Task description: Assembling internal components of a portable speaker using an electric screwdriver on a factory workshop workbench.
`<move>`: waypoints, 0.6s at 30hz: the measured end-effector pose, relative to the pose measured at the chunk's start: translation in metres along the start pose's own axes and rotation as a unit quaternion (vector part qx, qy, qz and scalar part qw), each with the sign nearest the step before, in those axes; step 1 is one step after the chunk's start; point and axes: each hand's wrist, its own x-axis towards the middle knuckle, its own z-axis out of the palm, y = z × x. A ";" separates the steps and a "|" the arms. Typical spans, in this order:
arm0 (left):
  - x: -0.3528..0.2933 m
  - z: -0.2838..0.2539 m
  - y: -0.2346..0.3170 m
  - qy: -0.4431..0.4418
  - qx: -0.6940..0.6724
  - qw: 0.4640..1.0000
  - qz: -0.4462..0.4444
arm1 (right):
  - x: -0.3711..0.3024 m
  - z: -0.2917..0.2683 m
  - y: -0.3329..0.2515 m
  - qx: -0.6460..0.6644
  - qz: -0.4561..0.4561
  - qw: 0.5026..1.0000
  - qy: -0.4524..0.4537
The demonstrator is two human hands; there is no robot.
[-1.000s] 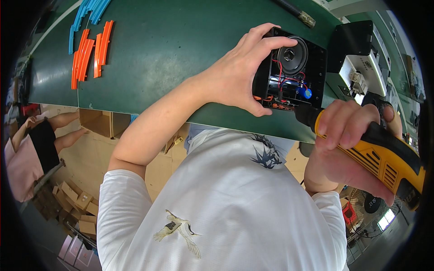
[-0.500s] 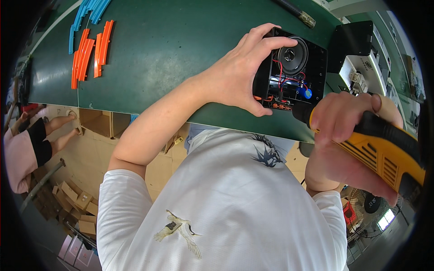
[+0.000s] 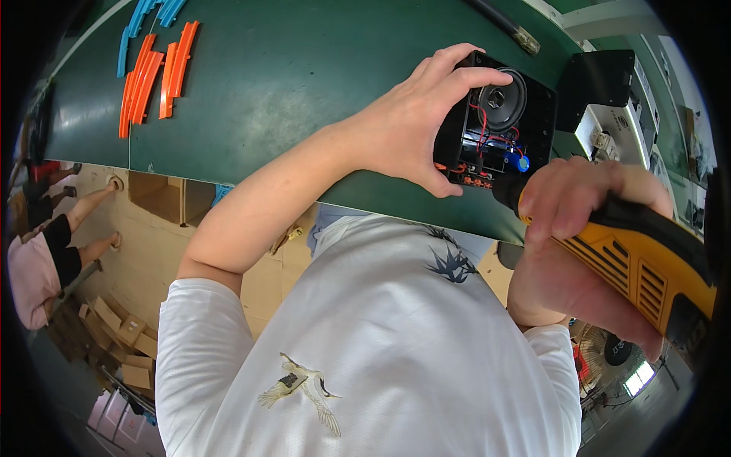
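A black speaker box [image 3: 537, 114] stands near the bench's front edge, its inside showing. In it I see a round speaker cone [image 3: 502, 100], red and black wires, a blue round part [image 3: 519, 162] and orange pieces along the near side. My left hand [image 3: 415, 122] grips the box from the left, with fingers over the far edge and thumb at the near corner. My right hand [image 3: 567, 202] is wrapped round a yellow and black power drill [image 3: 636, 255]. The drill's black chuck [image 3: 506, 189] is at the box's near right corner; its tip is hidden.
Orange track-like strips [image 3: 143, 87] and blue ones [image 3: 137, 23] lie at the far left of the green bench [image 3: 266, 84]. A dark rod [image 3: 506, 27] lies behind the box. To its right stands a white metal device [image 3: 620, 126]. Another person [image 3: 49, 263] is at the left.
The view has shifted slightly, so the box and my left hand appear a little lower and further right. Both hands keep their holds, and the chuck stays by the box's near corner.
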 end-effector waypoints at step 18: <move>0.005 -0.020 0.027 -0.008 0.012 1.000 -0.001 | -0.022 -0.004 -0.056 0.144 -0.167 0.964 0.151</move>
